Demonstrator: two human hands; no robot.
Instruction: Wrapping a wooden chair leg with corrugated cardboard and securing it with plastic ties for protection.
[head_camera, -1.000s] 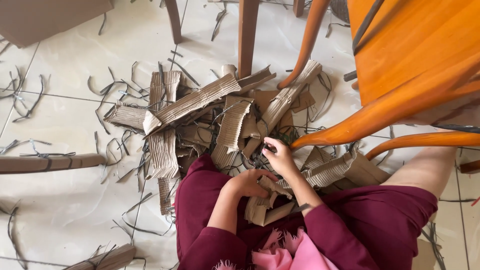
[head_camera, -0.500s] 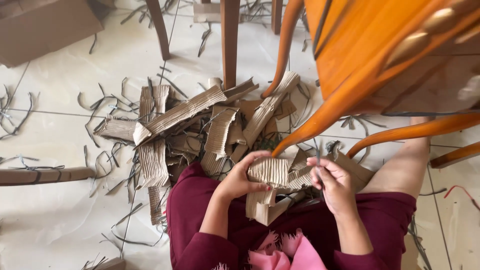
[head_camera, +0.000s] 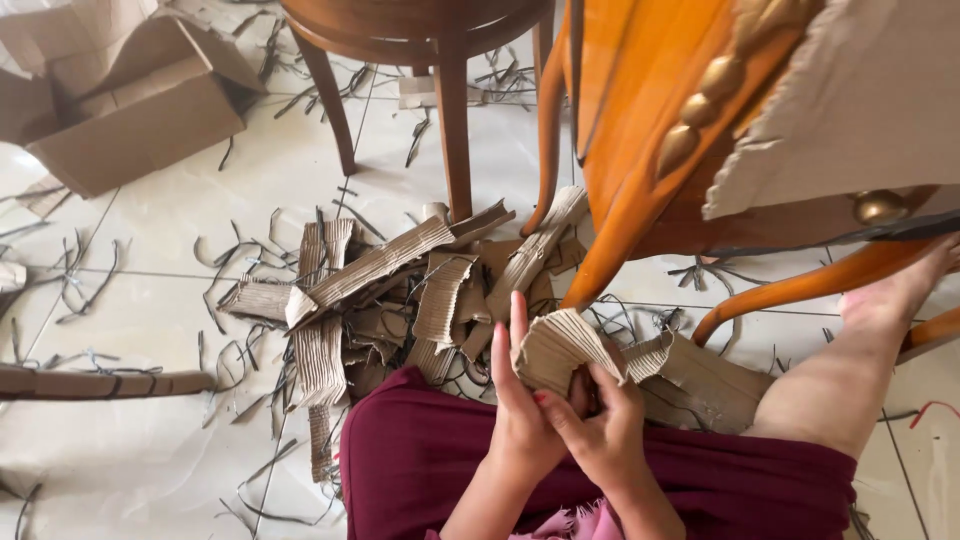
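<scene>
- Both hands meet over the lap: the left hand (head_camera: 520, 420) stands upright with fingers stretched, pressed flat against a curved strip of brown corrugated cardboard (head_camera: 562, 347), so it braces rather than clenches.
- The right hand (head_camera: 600, 432) is clenched on the strip's lower end, thumb and fingers pinching it.
- The strip sits above the dark red skirt (head_camera: 440, 470), just in front of the heap of torn corrugated cardboard pieces (head_camera: 400, 290) on the pale tiled floor (head_camera: 150, 330).
- Step in hand, as I judge it: bending or rolling that strip into a curve. The next move calls for the right hand to keep its pinch while the left slides along the ribs.
- Compared with half a second ago, the hands have come together; they were apart then, one at each end of the piece, and the strip now rides higher.
- The view has also tipped up: an open brown cardboard box (head_camera: 120, 100) now shows at the floor's far left corner.
- An orange wooden chair (head_camera: 640, 150) looms on the right, a bare leg (head_camera: 860, 370) stretched under it.
</scene>
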